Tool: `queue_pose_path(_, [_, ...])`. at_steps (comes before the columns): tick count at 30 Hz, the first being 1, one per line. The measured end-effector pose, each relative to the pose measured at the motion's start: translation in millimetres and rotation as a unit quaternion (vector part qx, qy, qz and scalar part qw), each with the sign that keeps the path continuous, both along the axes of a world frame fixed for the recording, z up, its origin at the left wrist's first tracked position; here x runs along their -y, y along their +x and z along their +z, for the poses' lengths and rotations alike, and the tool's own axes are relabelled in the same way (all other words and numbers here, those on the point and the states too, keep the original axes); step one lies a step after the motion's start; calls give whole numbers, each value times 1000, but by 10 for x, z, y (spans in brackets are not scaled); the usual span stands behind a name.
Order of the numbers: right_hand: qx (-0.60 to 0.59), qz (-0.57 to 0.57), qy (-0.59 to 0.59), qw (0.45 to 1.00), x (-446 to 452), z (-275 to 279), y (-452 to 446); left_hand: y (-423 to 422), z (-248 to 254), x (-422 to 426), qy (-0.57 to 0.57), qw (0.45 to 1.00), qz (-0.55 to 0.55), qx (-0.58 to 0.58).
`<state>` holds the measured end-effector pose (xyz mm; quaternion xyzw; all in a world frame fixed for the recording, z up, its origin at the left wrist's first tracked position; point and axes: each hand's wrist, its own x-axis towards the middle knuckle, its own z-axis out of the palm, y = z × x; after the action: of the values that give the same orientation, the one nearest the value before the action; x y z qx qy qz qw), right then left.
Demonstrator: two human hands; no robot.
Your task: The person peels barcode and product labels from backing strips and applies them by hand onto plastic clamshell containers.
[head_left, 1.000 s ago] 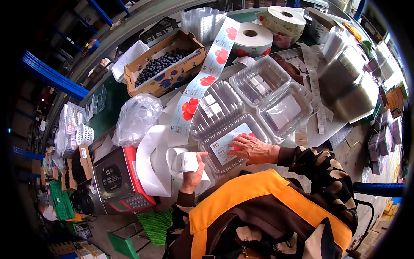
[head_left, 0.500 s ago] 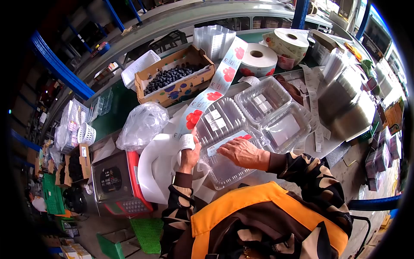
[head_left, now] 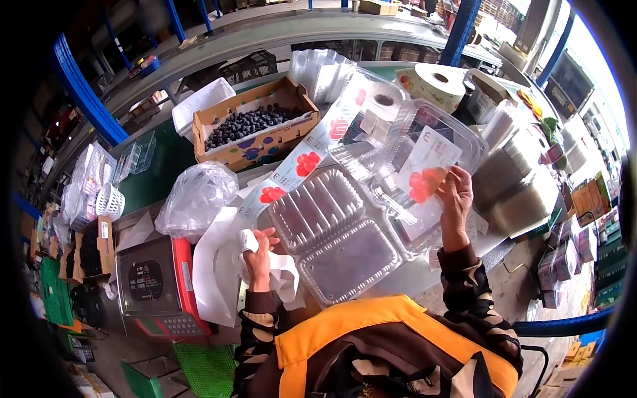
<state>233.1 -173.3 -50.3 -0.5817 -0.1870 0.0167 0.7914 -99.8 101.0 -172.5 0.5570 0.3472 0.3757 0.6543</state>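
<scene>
My right hand (head_left: 456,199) pinches the edge of a clear plastic clamshell container (head_left: 472,142) bearing a label with red fruit (head_left: 424,166). The container is raised and tilted above the others on the right. My left hand (head_left: 259,259) holds a white paper strip (head_left: 286,278) looped about its fingers, some of which are partly spread. Beside that hand, an open clamshell container (head_left: 348,262) lies flat. A printed label strip (head_left: 295,169) with red fruit pictures runs from the label roll (head_left: 383,99), seen through clear plastic, down toward my left hand.
A cardboard box of blueberries (head_left: 252,132) stands at the back left. Left of my left hand are a plastic bag (head_left: 199,199) and a red-sided scale (head_left: 159,285). Another label roll (head_left: 434,83) sits behind, and stacked clear containers (head_left: 517,179) stand at the right.
My right hand has moved right and up, from over a container label to gripping a labelled container. The open container now shows in front. My left hand has shifted slightly left and down.
</scene>
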Motion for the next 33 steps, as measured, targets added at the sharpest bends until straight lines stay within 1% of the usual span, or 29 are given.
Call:
queue_pose_path(2, [-145,14,-32,989,334,-244,354,-91,122,106,-60,995,-4,83])
queue_pose_path(3, [-184,10,-67,981,490,-423,461,-141,269,164,-91,992,-8,88])
queue_pose_path(4, [-219,-40,-111,968,564,-472,402,-192,432,222,-123,986,-28,111])
queue_pose_path(5, [-247,-41,-121,961,704,-647,398,-231,535,240,-140,981,-47,127])
queue_pose_path(6, [-268,-68,-164,947,808,-789,360,-272,630,265,-156,975,-65,141])
queue_pose_path(7, [-283,-7,-172,944,980,-973,390,-284,754,306,-157,977,-75,126])
queue_pose_path(8, [-309,-46,-173,934,1063,-1075,330,-322,777,299,-183,967,-86,155])
queue_pose_path(10, [-304,-92,-211,925,1154,-1151,200,-309,991,347,-190,958,-92,194])
queue_pose_path(11, [-161,-228,-314,908,1235,-1352,288,-276,1066,365,-173,959,-104,201])
queue_pose_path(12, [-11,-345,-400,849,1247,-1597,367,-263,1141,368,-153,961,-110,204])
queue_pose_path(13, [58,-367,-412,832,1144,-1379,262,-245,1229,377,-112,968,-130,181])
queue_pose_path(14, [127,-383,-418,814,966,-965,149,-196,1287,388,-83,967,-143,195])
queue_pose_path(16, [163,-235,-358,889,621,-733,108,-145,1358,392,-18,970,-182,163])
queue_pose_path(17, [54,-46,-216,974,314,-602,-30,-111,1379,404,5,971,-187,150])
queue_pose_path(18, [61,104,-193,974,-29,-369,-277,-68,1391,434,27,970,-198,141])
queue_pose_path(19, [4,222,-153,963,-365,-100,-645,-29,1399,485,-9,968,-198,152])
queue_pose_path(20, [-4,350,-103,931,-634,-43,-920,16,1406,531,-45,965,-199,166])
queue_pose_path(21, [35,452,-132,882,-808,136,-1190,73,1397,538,-10,958,-221,180])
queue_pose_path(22, [51,532,-117,837,-979,191,-1390,85,1386,570,-37,955,-223,193])
queue_pose_path(24, [6,614,-125,780,-1207,172,-1591,48,1365,645,-90,947,-221,215])
queue_pose_path(25, [9,626,-109,772,-1237,185,-1607,18,1389,676,-109,960,-160,202])
queue_pose_path(26, [13,639,-93,763,-1275,204,-1625,-61,1272,626,-106,971,-137,165])
queue_pose_path(27, [16,653,-78,754,-1307,221,-1650,-170,1031,527,-104,980,-113,127])
queue_pose_path(28, [25,646,-72,760,-1307,235,-1658,-250,832,474,-104,987,-89,88])
queue_pose_path(29, [114,611,-110,776,-1318,226,-1634,-272,836,498,-148,973,-68,165])
queue_pose_path(30, [201,568,-147,784,-1328,223,-1617,-276,843,530,-143,974,-57,165])
queue_pose_path(33, [242,529,-219,783,-1305,325,-1646,-212,868,624,-123,978,-42,164])
